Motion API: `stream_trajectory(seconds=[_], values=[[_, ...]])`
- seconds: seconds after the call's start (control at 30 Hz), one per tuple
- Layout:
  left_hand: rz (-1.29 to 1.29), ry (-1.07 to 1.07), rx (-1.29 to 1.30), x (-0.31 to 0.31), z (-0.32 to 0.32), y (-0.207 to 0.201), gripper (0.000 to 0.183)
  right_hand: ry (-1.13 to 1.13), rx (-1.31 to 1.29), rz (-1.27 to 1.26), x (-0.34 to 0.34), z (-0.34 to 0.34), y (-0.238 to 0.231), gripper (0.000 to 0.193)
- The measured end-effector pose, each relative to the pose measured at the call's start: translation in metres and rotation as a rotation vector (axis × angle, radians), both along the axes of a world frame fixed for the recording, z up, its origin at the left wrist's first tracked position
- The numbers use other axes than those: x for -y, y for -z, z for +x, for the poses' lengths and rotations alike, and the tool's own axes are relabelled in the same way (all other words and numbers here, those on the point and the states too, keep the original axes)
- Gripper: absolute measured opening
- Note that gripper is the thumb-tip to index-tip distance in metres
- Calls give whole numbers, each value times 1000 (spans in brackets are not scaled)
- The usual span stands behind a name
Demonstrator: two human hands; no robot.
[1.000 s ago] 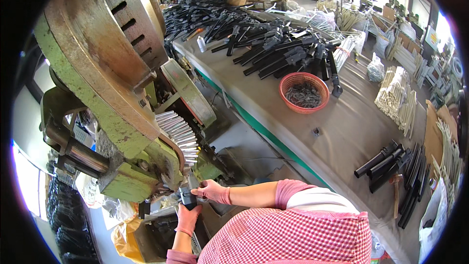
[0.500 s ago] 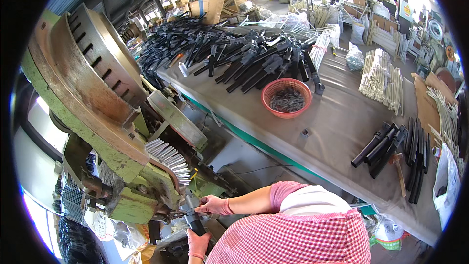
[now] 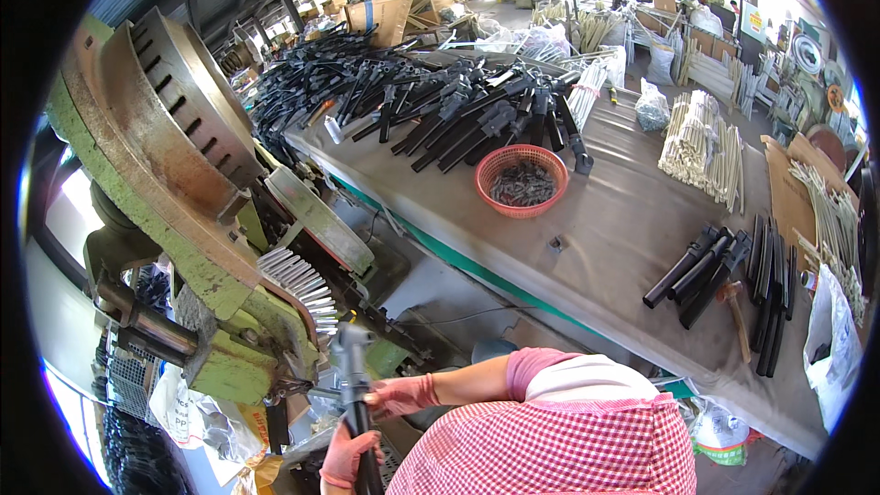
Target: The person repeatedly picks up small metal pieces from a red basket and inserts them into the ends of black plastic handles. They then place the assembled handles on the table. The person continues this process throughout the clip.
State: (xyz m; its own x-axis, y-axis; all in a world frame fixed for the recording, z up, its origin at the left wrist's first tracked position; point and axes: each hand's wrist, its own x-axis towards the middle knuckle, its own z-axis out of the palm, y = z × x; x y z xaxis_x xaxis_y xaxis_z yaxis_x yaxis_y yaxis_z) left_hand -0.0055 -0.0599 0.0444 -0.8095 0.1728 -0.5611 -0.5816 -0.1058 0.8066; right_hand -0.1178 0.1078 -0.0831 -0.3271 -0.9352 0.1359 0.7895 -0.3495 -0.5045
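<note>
Both my hands are in pink gloves and close on one black tube [image 3: 358, 414] with a dark grey bracket-like fitting [image 3: 352, 355] at its upper end. My left hand [image 3: 349, 456] wraps round the tube low down. Higher up, my right hand [image 3: 400, 396] pinches it just below the fitting, its thumb towards the tube. The tube stands nearly upright beside the green machine [image 3: 234, 362], whose lower working part is close to its left. A row of slim silver rods [image 3: 301, 290] rests on the machine just above the fitting. The tube's lower end leaves the picture.
A large slotted wheel [image 3: 188, 115] tops the machine. On the brown-covered table [image 3: 605, 247] are a red basket [image 3: 521, 212] of small dark parts, a heap of black tubes [image 3: 458, 124], more tubes [image 3: 683, 266], a hammer [image 3: 736, 316] and bundled pale rods [image 3: 692, 142].
The tube has swung more upright and its fitting has risen away from the machine's working part. Both hands stay on it; the left has shifted left. The whole view has turned slightly.
</note>
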Motion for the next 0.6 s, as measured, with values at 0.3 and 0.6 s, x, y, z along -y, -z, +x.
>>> stream_trajectory(seconds=[0.3,0.6], values=[[186,129,217,-71,-34,25,33,115,397,-18,-106,-4,17,59],[112,427,118,-194,-125,33,41,837,349,491,-242,-75,-46,37]])
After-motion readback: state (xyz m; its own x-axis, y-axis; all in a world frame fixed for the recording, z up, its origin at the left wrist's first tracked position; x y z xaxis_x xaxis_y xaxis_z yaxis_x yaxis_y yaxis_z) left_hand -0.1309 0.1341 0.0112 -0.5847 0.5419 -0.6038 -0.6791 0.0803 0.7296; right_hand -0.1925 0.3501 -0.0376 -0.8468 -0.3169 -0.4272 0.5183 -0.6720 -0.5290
